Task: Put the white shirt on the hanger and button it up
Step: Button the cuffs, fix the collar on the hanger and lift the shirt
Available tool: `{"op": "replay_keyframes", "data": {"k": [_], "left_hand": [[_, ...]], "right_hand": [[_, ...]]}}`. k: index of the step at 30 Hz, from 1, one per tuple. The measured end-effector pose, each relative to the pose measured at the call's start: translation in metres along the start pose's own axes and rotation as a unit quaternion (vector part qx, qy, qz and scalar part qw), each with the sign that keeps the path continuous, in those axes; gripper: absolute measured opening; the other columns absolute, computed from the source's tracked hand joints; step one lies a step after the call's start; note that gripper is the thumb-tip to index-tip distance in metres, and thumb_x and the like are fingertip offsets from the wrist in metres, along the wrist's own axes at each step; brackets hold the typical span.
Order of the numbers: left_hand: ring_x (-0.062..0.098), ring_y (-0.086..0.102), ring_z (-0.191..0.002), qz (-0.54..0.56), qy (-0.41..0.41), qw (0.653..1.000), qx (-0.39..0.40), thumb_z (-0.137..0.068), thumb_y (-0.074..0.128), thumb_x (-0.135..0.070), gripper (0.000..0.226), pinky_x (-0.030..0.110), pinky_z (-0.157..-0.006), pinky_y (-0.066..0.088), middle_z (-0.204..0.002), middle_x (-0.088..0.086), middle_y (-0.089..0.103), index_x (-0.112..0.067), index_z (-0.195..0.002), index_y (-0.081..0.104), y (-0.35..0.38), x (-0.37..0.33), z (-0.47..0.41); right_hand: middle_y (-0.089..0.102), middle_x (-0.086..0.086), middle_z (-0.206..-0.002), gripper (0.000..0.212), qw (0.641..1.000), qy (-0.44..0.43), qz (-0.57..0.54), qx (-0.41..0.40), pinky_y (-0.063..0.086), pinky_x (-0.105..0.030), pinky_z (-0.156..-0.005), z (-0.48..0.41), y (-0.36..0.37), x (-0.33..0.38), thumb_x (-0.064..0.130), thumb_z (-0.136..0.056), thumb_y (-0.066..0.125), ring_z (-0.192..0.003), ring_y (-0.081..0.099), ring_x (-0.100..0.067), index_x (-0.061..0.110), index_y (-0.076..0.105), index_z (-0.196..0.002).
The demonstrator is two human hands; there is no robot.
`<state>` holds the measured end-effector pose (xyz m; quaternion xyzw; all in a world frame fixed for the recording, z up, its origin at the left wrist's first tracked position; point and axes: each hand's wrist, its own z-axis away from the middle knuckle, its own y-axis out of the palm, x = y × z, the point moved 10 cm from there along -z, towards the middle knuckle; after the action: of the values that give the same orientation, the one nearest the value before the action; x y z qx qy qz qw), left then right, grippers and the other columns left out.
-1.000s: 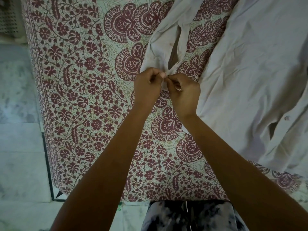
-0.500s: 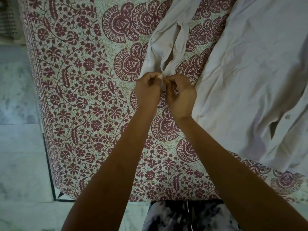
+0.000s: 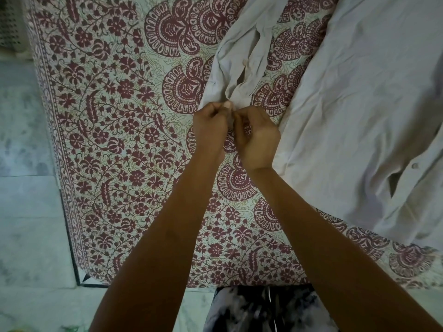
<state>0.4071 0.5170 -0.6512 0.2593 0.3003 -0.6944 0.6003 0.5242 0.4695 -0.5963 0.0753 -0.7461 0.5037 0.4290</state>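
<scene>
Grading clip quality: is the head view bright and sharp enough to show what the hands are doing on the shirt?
Head view: dim light, no glare; left hand and right hand look dark against the shirt; the sleeve end they pinch is soft and half hidden; wide-angle bows the bedsheet border.

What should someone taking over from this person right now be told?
Left hand and right hand: both pinch the sleeve cuff of the white shirt.
Shirt: lies spread on the patterned bedspread; its front placket gapes open at the right.
Hanger: not in view.
Done: nothing certain; the hands hide whether the cuff is fastened.
Left: put the shirt on the hanger and button the front.
</scene>
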Motion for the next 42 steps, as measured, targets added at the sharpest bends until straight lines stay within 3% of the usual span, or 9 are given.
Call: {"op": "replay_keyframes", "data": {"k": [12,17,22,25,29,32,35,39,42], "left_hand": [[0.015,0.057,-0.065,-0.066,0.095,0.993,-0.020,-0.089,0.054,-0.006,0.021,0.030,-0.061,0.049,-0.069,0.002,0.061,-0.018,-0.073,0.060,-0.004,-0.008,-0.008],[-0.007,0.055,-0.064,-0.265,0.275,0.924,0.001,-0.086,0.055,-0.008,0.011,0.005,-0.061,0.040,-0.078,-0.007,0.063,-0.007,-0.089,0.066,0.007,-0.044,0.001],[-0.017,0.054,-0.068,-0.314,0.293,0.898,0.092,-0.085,0.058,-0.006,0.014,0.000,-0.062,0.036,-0.083,-0.004,0.062,-0.002,-0.097,0.064,0.010,-0.051,-0.003],[-0.003,0.058,-0.067,-0.356,0.323,0.872,0.089,-0.082,0.058,-0.007,0.018,0.012,-0.064,0.047,-0.083,0.005,0.067,-0.005,-0.099,0.064,0.010,-0.064,0.003],[0.018,0.061,-0.076,-0.425,0.356,0.831,-0.051,-0.082,0.056,-0.023,0.023,0.027,-0.062,0.045,-0.090,0.003,0.068,-0.014,-0.102,0.063,-0.003,-0.079,0.014],[0.014,0.054,-0.090,-0.331,0.333,0.876,-0.106,-0.080,0.059,-0.031,0.036,0.015,-0.066,0.040,-0.107,0.008,0.060,-0.011,-0.111,0.059,-0.026,-0.077,0.011],[0.010,0.055,-0.096,-0.269,0.206,0.940,-0.026,-0.081,0.065,-0.036,0.048,0.003,-0.066,0.041,-0.115,0.001,0.059,-0.013,-0.122,0.052,-0.029,-0.055,-0.010],[0.012,0.060,-0.083,-0.255,0.211,0.941,-0.072,-0.077,0.066,-0.012,0.035,0.007,-0.059,0.043,-0.100,0.000,0.065,-0.011,-0.112,0.059,-0.038,-0.069,-0.006],[0.014,0.053,-0.074,-0.302,0.316,0.893,-0.112,-0.073,0.062,-0.004,0.026,0.010,-0.061,0.038,-0.088,0.004,0.060,-0.008,-0.099,0.067,-0.037,-0.096,0.015]], "right_hand": [[0.068,0.001,-0.075,0.014,0.981,0.144,-0.123,0.045,0.051,-0.023,-0.060,-0.001,0.012,-0.019,0.019,-0.088,0.061,-0.063,0.061,-0.009,0.007,0.067,-0.086],[0.071,-0.005,-0.076,0.017,0.924,0.300,-0.229,0.060,0.056,-0.036,-0.071,0.005,0.027,-0.046,0.023,-0.082,0.066,-0.069,0.066,-0.019,0.007,0.068,-0.078],[0.059,-0.010,-0.069,0.019,0.845,0.371,-0.340,0.178,0.054,-0.040,-0.076,0.001,0.048,-0.050,0.001,-0.085,0.055,-0.066,0.058,-0.017,0.012,0.056,-0.069],[0.054,-0.004,-0.065,0.025,0.832,0.354,-0.365,0.224,0.051,-0.023,-0.064,-0.003,0.052,-0.043,-0.004,-0.088,0.049,-0.057,0.054,-0.006,0.013,0.053,-0.069],[0.050,-0.001,-0.062,0.027,0.805,0.333,-0.435,0.230,0.043,-0.028,-0.066,-0.004,0.057,-0.030,-0.007,-0.089,0.041,-0.058,0.047,-0.010,0.011,0.048,-0.070],[0.053,0.002,-0.063,0.027,0.744,0.358,-0.514,0.232,0.047,-0.019,-0.065,0.002,0.060,-0.026,-0.002,-0.095,0.036,-0.061,0.050,-0.008,0.011,0.046,-0.073],[0.059,0.005,-0.063,0.025,0.683,0.414,-0.556,0.229,0.050,-0.018,-0.066,0.010,0.065,-0.027,0.004,-0.097,0.034,-0.063,0.054,-0.007,0.012,0.048,-0.078],[0.054,-0.003,-0.073,0.026,0.744,0.406,-0.473,0.239,0.048,-0.022,-0.069,0.008,0.062,-0.023,0.006,-0.098,0.033,-0.066,0.052,-0.012,0.010,0.050,-0.079],[0.059,-0.009,-0.079,0.028,0.794,0.390,-0.423,0.195,0.048,-0.032,-0.075,-0.002,0.048,-0.017,0.026,-0.092,0.040,-0.074,0.055,-0.022,0.005,0.058,-0.094]]}}
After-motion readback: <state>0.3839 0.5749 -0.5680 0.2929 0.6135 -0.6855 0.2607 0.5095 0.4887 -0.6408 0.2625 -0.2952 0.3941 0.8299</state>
